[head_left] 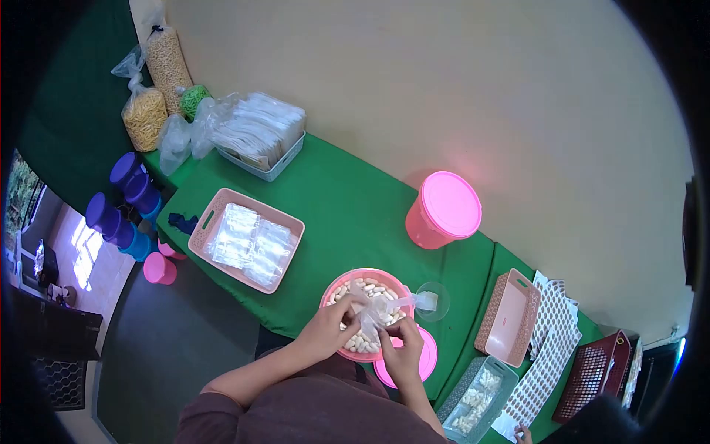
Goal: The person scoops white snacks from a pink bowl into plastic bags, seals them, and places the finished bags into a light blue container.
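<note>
Both hands are over a round pink tub (325,296) of pale, oblong pieces (360,342). My left hand (330,323) pinches one side of a clear plastic bag (372,317), its fingers closed. On the other side, my right hand (403,348) has its fingertips closed on the same bag near its lower edge. What lies inside the bag is too small to tell. Beside the bag, a clear scoop (424,301) reaches over the tub's right rim, above a round transparent lid (442,303). A pink lid (427,358) lies partly under my right hand.
Left on the green table (347,200) is a pink basket (287,275) of clear packets; a grey basket (277,172) of white packets stands behind. A closed pink bucket (429,226), an empty pink basket (510,318), a grey-green basket (504,370) and sticker sheets (547,348) are rightward. Another person's hand (523,435) shows below.
</note>
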The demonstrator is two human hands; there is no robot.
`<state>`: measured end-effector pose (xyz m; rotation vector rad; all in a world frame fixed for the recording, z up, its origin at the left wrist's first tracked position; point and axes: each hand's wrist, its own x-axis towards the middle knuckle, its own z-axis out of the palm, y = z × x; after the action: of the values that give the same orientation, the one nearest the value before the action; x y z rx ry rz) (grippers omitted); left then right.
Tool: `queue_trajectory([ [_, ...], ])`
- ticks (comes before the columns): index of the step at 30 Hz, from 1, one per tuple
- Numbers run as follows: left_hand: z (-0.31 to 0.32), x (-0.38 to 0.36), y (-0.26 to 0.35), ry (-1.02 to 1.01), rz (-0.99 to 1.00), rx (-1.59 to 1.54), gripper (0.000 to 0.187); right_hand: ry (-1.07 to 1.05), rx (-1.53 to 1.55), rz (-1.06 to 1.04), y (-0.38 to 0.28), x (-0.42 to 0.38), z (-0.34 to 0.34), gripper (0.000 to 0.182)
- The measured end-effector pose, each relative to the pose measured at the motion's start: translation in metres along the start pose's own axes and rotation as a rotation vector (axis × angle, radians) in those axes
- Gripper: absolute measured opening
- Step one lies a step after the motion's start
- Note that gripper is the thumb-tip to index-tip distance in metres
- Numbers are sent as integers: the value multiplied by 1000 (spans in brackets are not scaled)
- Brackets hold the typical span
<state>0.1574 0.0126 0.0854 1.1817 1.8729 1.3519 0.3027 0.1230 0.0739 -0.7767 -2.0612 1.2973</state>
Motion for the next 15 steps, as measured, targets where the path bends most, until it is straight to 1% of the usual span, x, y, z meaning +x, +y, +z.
queue_trajectory([
  [1, -3, -1, 10, -10, -91, -17, 35, -2, -1, 1, 2, 0, 1, 15],
  [2, -5, -2, 16, -21, -182, -35, 40, 15, -138, -61, 3, 0, 1, 14],
  [3, -4, -3, 16, -22, -183, -37, 40, 30, -274, -122, 3, 0, 1, 13],
  [4, -3, -4, 15, -88, -117, 18, 46, 29, -276, -123, 0, 1, 4, 13],
  [5, -3, -6, 15, -153, -52, 73, 52, 116, -201, -85, -4, 1, 10, 13],
  [6, -2, -6, 12, -150, -52, 72, 52, 201, -124, -46, -7, 2, 13, 14],
  [7, -1, -6, 6, -136, 173, 115, 57, 196, -124, -48, -7, 3, 12, 14],
  [8, 0, -6, 3, -119, 398, 159, 62, 144, -71, -35, -7, 5, 10, 15],
  [9, -1, -6, 4, -113, 397, 159, 62, 93, -19, -22, -7, 7, 8, 16],
  [10, -3, -6, 5, 13, 480, 243, 60, 91, -20, -24, -5, 8, 6, 16],
  [11, -4, -5, 5, 139, 561, 327, 58, 39, 96, 28, -2, 8, 4, 17],
  [12, -3, -5, 5, 142, 561, 326, 58, -14, 212, 81, -1, 8, 3, 19],
  [13, -2, -3, 3, 180, 567, 426, 56, -18, 211, 79, -3, 7, 3, 19],
  [14, 0, -3, 1, 220, 572, 526, 55, -104, 239, 101, -7, 5, 3, 19],
  [15, 2, -2, -4, 226, 570, 524, 55, -190, 265, 124, -9, 3, 3, 20],
])
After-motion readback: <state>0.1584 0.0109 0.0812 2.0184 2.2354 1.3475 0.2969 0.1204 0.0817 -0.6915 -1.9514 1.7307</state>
